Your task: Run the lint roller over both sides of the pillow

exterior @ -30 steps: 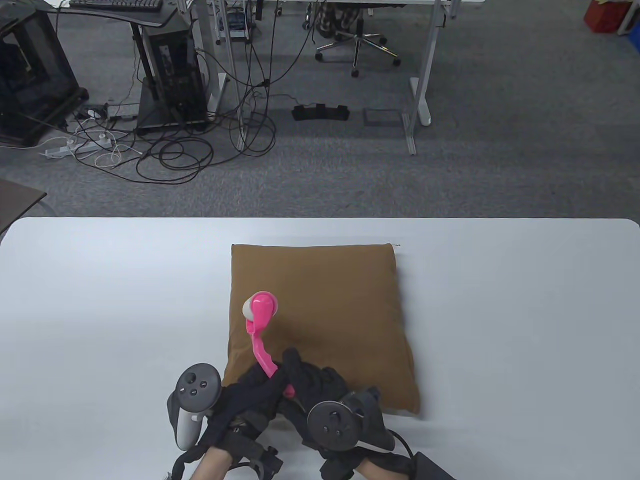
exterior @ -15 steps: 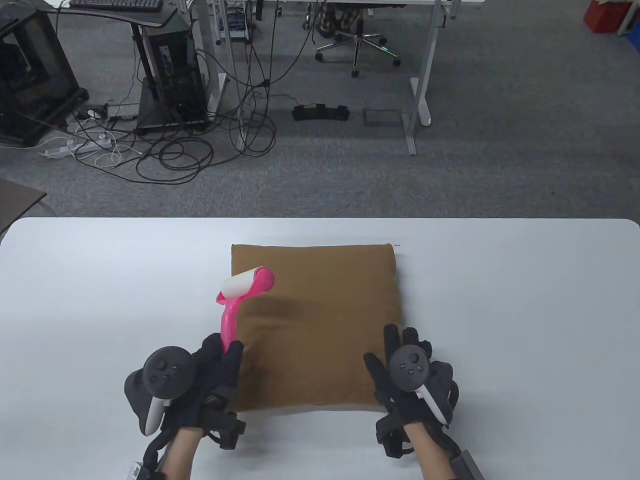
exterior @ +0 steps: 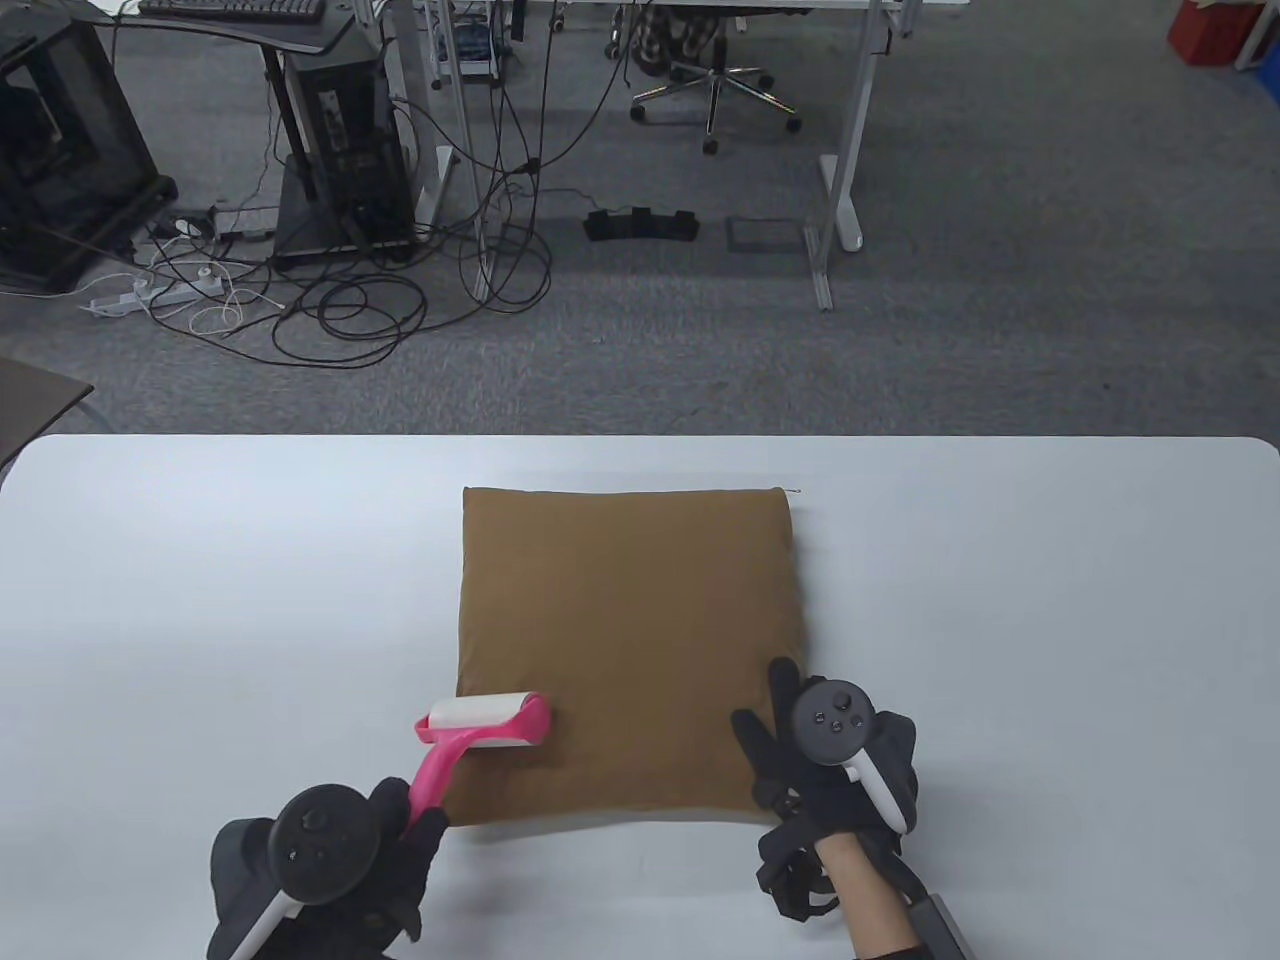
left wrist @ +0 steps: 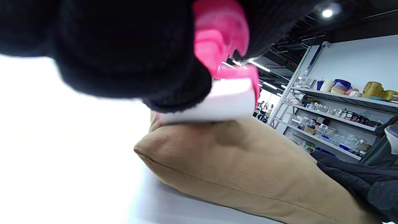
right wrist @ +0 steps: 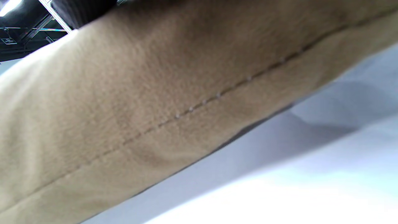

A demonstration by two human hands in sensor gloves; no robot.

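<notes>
A brown square pillow (exterior: 625, 640) lies flat in the middle of the white table (exterior: 200, 600). My left hand (exterior: 390, 830) grips the pink handle of a lint roller (exterior: 480, 725). Its white roll rests on the pillow's near left corner, as the left wrist view also shows (left wrist: 217, 102). My right hand (exterior: 800, 750) rests with its fingers spread on the pillow's near right corner. The right wrist view shows only the pillow's seamed edge (right wrist: 155, 93) up close.
The table's far edge (exterior: 640, 437) borders grey carpet with desks, cables and an office chair beyond. Bare table surface lies to the left and right of the pillow.
My left hand took over the roller and drew it from the pillow's far left down to its near left corner. My right hand let go and moved to the near right corner.
</notes>
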